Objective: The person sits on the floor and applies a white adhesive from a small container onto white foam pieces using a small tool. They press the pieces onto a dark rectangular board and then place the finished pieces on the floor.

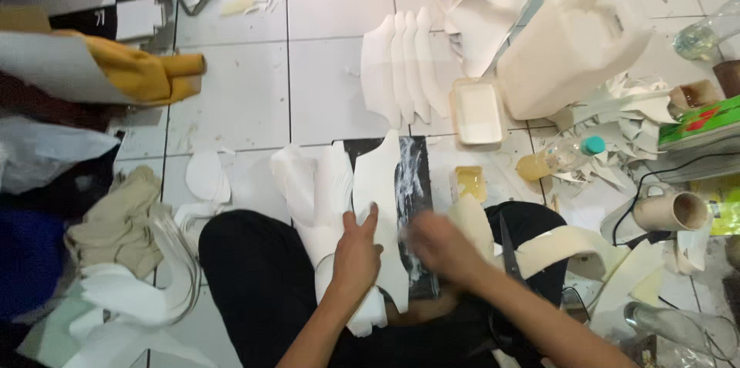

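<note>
Left hand (356,251): fingers lying flat and close together, thumb up, pressing down on a white cut piece (379,206) that is sitting on a dark board (416,183). No clamp, just a palm-down hold.
Right hand (441,246): motion-blurred, can't tell how the fingers are set or whether they're holding anything. It's hovering over the right strip of the board, just beside the white piece, where the board is showing white smears.
More white pieces (316,191) are overlapping under and to the left of the held one, spilling onto the person's black-trousered lap (262,275).
Scissors (509,252) are lying on the right leg, just beside the right forearm; a cream curved strip (566,248) is lying next to them.
A small yellow tub (469,181) is sitting just past the board's right edge, a white rectangular tray (478,112) beyond it.
A fanned row of white pieces (405,67) is lying on the tiled floor (239,98) above the board.
A plastic bottle with a teal cap (561,156) is lying on its side at right.
A stack of beige pieces (119,221) is at left.
</note>
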